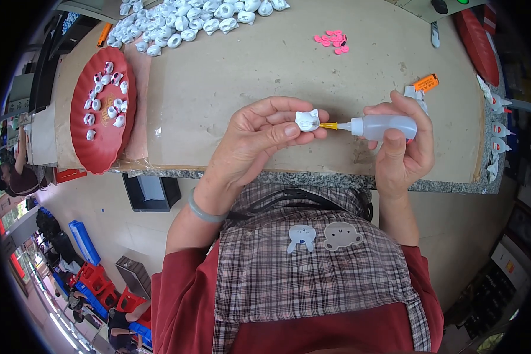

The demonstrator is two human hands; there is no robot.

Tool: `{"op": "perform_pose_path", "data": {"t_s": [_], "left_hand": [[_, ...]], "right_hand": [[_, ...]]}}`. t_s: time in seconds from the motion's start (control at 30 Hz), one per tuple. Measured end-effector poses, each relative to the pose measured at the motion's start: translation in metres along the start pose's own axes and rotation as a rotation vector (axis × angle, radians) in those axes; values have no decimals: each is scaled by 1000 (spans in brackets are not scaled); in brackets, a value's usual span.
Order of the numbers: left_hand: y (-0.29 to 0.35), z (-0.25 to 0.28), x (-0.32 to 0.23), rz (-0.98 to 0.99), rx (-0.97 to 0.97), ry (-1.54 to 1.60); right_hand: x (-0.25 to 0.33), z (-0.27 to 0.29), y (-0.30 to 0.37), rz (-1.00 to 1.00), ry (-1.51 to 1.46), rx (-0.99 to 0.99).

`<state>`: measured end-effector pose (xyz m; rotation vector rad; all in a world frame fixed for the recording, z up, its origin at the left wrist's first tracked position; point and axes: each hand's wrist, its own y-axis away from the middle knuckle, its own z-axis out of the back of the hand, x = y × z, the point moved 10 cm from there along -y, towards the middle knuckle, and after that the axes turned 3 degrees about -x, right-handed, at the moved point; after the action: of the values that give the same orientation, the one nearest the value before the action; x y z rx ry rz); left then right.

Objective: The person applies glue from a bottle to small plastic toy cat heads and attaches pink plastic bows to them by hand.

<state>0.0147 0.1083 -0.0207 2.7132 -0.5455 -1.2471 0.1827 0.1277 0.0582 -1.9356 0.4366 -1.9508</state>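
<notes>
My left hand (264, 131) pinches a small white cat-head piece (306, 120) between thumb and fingers above the table's near edge. In my right hand (402, 150) is a translucent squeeze bottle (389, 127), lying sideways with its yellow tip (329, 125) pointing left. That tip meets the right side of the cat-head piece; whether it touches or stops just short, I cannot tell. Fingers wrap the bottle from above and the thumb presses from below.
On the left, a red scalloped tray (103, 150) bears several white pieces with dark red parts. Many white pieces (183, 23) are heaped at the back left. Small pink discs (334, 41) lie far right of centre. An orange box cutter (426, 82) and glue bottles (500, 131) are at right.
</notes>
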Motion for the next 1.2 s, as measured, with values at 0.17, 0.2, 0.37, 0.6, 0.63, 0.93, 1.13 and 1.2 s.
{"op": "perform_pose_path", "data": {"t_s": [0.17, 0.2, 0.37, 0.6, 0.63, 0.93, 1.13, 1.2], "left_hand": [[0, -2, 1, 13, 16, 35], [0, -3, 1, 13, 16, 34], [0, -4, 2, 33, 25, 53], [0, -1, 4, 57, 33, 106], [0, -1, 4, 51, 40, 117], [-1, 2, 0, 6, 44, 112], [-2, 2, -1, 1, 47, 97], [-2, 1, -2, 0, 51, 94]], "right_hand": [[-2, 2, 1, -3, 6, -11], [-2, 2, 1, -4, 19, -9], [-3, 1, 1, -12, 22, 1], [-2, 4, 0, -10, 33, -22], [-2, 4, 0, -4, 44, -22], [4, 2, -1, 42, 89, 17], [1, 5, -1, 3, 3, -13], [3, 5, -2, 12, -20, -17]]}}
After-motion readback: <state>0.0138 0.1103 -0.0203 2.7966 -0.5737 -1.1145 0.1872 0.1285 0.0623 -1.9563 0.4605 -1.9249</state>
